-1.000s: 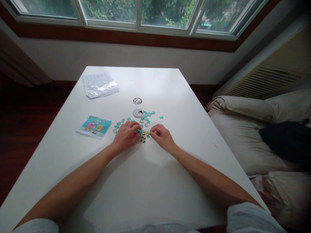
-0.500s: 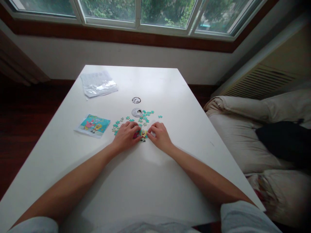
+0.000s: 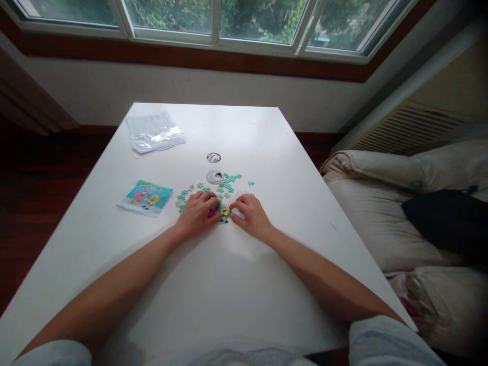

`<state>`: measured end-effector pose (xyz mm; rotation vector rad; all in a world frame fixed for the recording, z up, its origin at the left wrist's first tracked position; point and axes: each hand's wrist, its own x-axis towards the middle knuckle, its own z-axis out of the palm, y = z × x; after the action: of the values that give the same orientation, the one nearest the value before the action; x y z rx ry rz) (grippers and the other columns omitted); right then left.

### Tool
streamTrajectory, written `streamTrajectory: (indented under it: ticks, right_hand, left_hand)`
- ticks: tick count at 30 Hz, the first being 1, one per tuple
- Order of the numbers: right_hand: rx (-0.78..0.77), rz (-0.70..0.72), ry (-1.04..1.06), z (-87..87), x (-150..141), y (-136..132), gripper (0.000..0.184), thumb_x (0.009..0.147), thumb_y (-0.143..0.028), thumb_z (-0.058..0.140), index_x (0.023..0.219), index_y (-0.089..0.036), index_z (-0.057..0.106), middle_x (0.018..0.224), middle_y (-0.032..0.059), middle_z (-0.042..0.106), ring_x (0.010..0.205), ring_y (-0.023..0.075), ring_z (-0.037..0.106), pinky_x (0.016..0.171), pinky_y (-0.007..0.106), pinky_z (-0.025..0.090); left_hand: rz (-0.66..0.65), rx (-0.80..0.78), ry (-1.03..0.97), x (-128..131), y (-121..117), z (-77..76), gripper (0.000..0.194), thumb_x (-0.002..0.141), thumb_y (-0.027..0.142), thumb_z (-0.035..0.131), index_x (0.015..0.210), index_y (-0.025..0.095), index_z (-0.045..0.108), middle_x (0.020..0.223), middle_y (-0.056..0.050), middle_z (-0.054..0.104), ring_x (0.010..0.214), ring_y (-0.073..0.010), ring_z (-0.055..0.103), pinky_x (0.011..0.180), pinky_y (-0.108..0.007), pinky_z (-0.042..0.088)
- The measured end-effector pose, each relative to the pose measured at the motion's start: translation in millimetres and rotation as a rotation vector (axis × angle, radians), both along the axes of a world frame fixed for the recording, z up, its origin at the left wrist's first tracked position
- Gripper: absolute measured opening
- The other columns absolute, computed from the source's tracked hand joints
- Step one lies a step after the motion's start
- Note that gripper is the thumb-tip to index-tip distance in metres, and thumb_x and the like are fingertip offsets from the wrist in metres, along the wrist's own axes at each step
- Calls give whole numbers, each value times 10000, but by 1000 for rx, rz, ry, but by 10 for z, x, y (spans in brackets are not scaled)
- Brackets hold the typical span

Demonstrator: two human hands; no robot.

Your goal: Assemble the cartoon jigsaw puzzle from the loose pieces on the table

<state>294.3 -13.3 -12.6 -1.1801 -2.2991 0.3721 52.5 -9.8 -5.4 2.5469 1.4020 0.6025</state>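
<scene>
A small joined patch of jigsaw puzzle [image 3: 225, 209], with a yellow cartoon figure and a bit of pink, lies on the white table between my hands. My left hand [image 3: 197, 211] is curled over its left side, thumb and fingers closed on the edge and hiding part of it. At the right edge, the thumb and forefinger of my right hand [image 3: 250, 214] hold the patch, a small gap showing behind the tips. Loose teal puzzle pieces [image 3: 231, 178] are scattered just beyond both hands, some partly covered by the left.
A picture packet [image 3: 148, 198] with cartoon figures lies on the left of the white table [image 3: 213, 284]. Clear plastic bags [image 3: 155, 132] rest at the far left corner. Two round items, a silvery disc [image 3: 215, 177] and a smaller oval-looking one [image 3: 214, 157], sit past the pieces. A sofa [image 3: 362, 218] stands at right.
My right thumb has dropped slightly and parted from the forefinger at the puzzle's right edge. The left hand is nearly unmoved.
</scene>
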Motion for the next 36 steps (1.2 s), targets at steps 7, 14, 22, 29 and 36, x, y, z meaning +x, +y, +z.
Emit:
streamTrajectory:
  ticks: [7,14,22,29,36]
  right_hand:
    - [26,-13,-37,-12,-25,-20,216,929,-382,727,1102,-254,708,1045,74,621,1016,255,532,897,399,418]
    - [44,5,-61,6,-35,-26,190,919,-319,730,1098,-260,712,1051,70,631,1018,254,533,906,403,423]
    - [78,-4,-115,28,-56,-70,152,969,-325,672,1087,-235,706,1082,84,657,1035,260,544,924,413,445]
    - [54,-18,-94,7,-63,-74,141,971,-338,674,1071,-244,704,1071,91,663,1029,271,557,902,430,460]
    - [90,31,-121,34,-58,-55,128,999,-341,635,1015,-230,698,1068,89,691,1020,258,575,909,409,461]
  left_hand:
    - [-3,-6,-10,11,5,-3,274,917,454,700,1117,268,679,1235,-69,649,1179,-292,557,1038,-474,451]
    - [0,-11,-23,12,2,-8,264,912,439,707,1114,273,678,1241,-65,649,1186,-293,553,1050,-479,442]
    - [3,-10,-4,13,7,6,277,917,456,698,1117,265,678,1244,-68,648,1179,-293,552,1048,-475,446]
    - [5,-20,-12,14,4,14,262,909,428,703,1124,280,680,1243,-67,649,1188,-293,553,1052,-481,444]
    - [7,-22,-9,16,5,14,264,910,427,701,1126,275,685,1246,-66,651,1183,-291,552,1049,-484,448]
